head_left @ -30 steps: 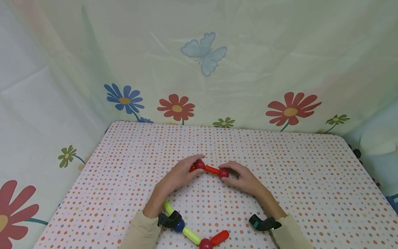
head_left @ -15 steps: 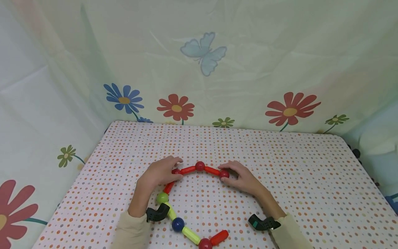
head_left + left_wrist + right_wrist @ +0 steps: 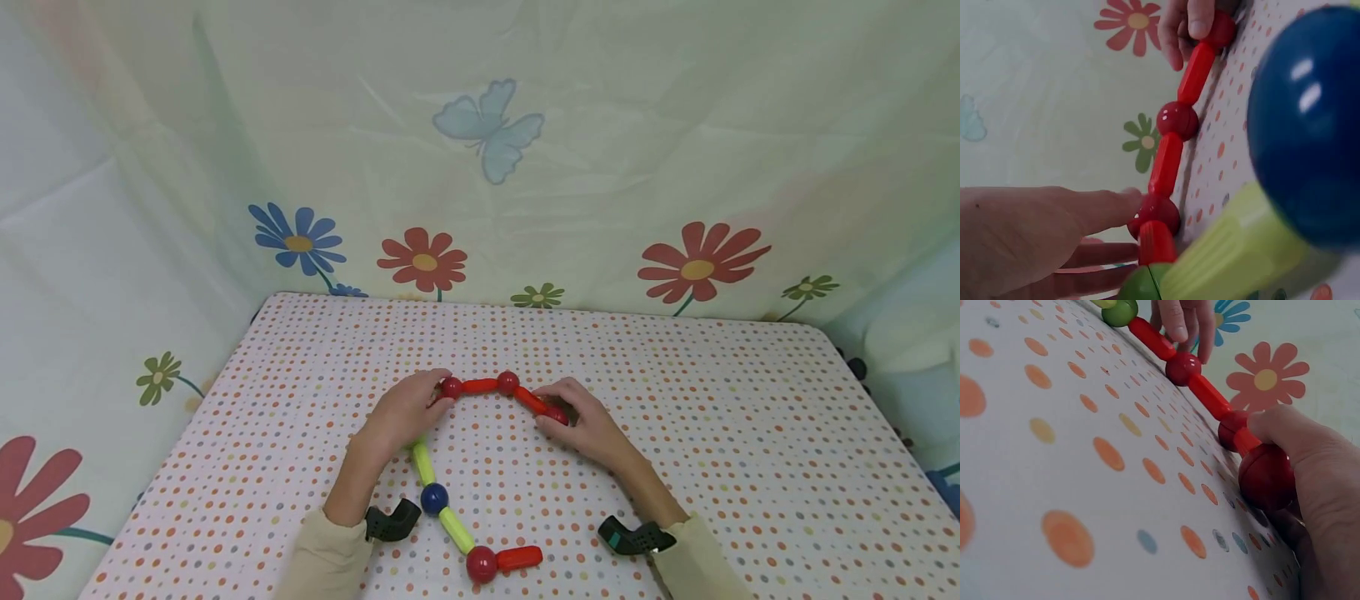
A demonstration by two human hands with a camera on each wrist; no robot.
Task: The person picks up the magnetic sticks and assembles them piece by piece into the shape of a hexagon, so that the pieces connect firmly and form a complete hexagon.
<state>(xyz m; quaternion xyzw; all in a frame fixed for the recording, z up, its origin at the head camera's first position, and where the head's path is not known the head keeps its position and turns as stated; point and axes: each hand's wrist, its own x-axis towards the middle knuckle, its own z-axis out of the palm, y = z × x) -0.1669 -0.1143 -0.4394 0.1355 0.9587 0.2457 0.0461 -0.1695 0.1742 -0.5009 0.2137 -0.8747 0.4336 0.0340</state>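
A curved chain of toy balls and rods lies on the table. My left hand (image 3: 405, 408) pinches a red ball (image 3: 452, 387) between thumb and fingers. At the chain's far right end, my right hand (image 3: 588, 425) grips another red ball (image 3: 1267, 477). Between the hands, a red rod (image 3: 478, 386), a middle red ball (image 3: 507, 382) and a second red rod (image 3: 531, 401) join up. A green ball (image 3: 1120, 311), mostly behind my left hand in the head view, leads to a yellow-green rod (image 3: 423, 463) and a blue ball (image 3: 434, 499).
Nearer me, the chain continues through another yellow-green rod (image 3: 456, 530) to a large red ball (image 3: 482, 564) and a loose-ended red rod (image 3: 519, 557). A dotted cloth (image 3: 712, 400) covers the table. A flowered curtain (image 3: 585, 167) hangs behind it.
The left hand has let go of the middle ball, moved left to another red ball, then carried it right and away from me. The chain has shifted along; its right-hand rod tilts more.
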